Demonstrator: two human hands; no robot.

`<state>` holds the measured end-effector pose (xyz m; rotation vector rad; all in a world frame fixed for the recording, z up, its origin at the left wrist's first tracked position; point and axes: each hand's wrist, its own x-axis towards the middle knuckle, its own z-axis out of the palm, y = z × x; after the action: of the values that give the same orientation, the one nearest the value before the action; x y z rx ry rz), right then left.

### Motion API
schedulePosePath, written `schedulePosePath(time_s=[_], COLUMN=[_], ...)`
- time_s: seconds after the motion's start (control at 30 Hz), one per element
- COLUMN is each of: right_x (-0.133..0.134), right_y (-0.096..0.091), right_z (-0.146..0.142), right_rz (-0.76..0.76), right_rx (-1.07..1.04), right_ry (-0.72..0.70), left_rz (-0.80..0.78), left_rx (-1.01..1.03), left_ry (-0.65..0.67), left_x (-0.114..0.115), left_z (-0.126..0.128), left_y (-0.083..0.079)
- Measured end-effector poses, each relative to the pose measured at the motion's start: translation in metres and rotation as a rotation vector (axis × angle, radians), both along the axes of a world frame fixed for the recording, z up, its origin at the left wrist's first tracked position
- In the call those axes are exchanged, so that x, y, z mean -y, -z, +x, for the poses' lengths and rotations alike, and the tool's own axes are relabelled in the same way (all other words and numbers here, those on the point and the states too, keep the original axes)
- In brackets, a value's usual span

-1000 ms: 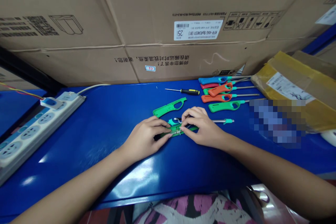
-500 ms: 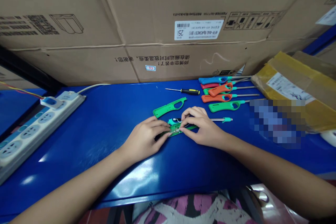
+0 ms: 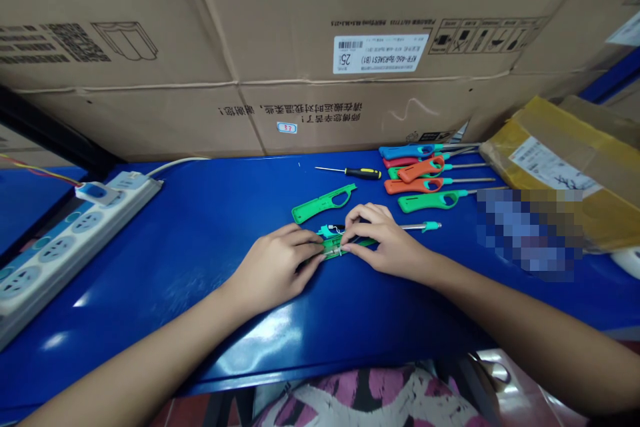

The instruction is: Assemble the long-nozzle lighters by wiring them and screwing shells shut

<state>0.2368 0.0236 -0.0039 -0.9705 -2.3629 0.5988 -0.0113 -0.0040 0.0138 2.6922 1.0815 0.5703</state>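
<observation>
My left hand (image 3: 283, 260) is closed at the fingertips on the left end of a green lighter handle half (image 3: 336, 240), which lies open side up on the blue table. Small metal and pale parts sit inside this shell. My right hand (image 3: 387, 243) is pinched over its middle; the fingers hide most of what they touch there. Just behind the shell lies a metal lighter tube (image 3: 414, 227) with turquoise ends and a thin white wire, partly covered by my right hand. The other green handle half (image 3: 320, 205) rests farther back, hollow side showing.
A black and yellow screwdriver (image 3: 363, 174) lies behind the shells. Several long-necked lighters (image 3: 425, 201) are grouped at the back right, beside a yellow-taped package (image 3: 555, 167). At the left stands a power strip (image 3: 75, 240). A large cardboard box (image 3: 300, 47) walls off the back.
Both hands stay at the green shell with only tiny finger movements. My right fingertips have shifted very slightly left. The loose parts on the table lie as before.
</observation>
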Motion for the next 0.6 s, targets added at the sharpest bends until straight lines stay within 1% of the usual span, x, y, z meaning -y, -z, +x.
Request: schedulePosePath(time_s=[0.13, 0.37, 0.5, 0.6], right_x=[0.0002, 0.0015, 0.0016, 0.0012], right_y=[0.0003, -0.0045, -0.0070, -0.0075], right_z=[-0.0003, 0.0002, 0.0008, 0.0012], right_rz=[-0.009, 0.025, 0.035, 0.046], right_rx=[0.008, 0.017, 0.026, 0.034], right_ry=[0.013, 0.014, -0.015, -0.047], left_rz=[0.012, 0.173, 0.190, 0.161], left_rx=[0.024, -0.137, -0.183, -0.148], left_ry=[0.018, 0.062, 0.071, 0.062], left_x=[-0.0004, 0.0036, 0.0052, 0.0041], left_z=[-0.0014, 0.0005, 0.0014, 0.0007], left_y=[0.0016, -0.0033, -0.0077, -0.0066])
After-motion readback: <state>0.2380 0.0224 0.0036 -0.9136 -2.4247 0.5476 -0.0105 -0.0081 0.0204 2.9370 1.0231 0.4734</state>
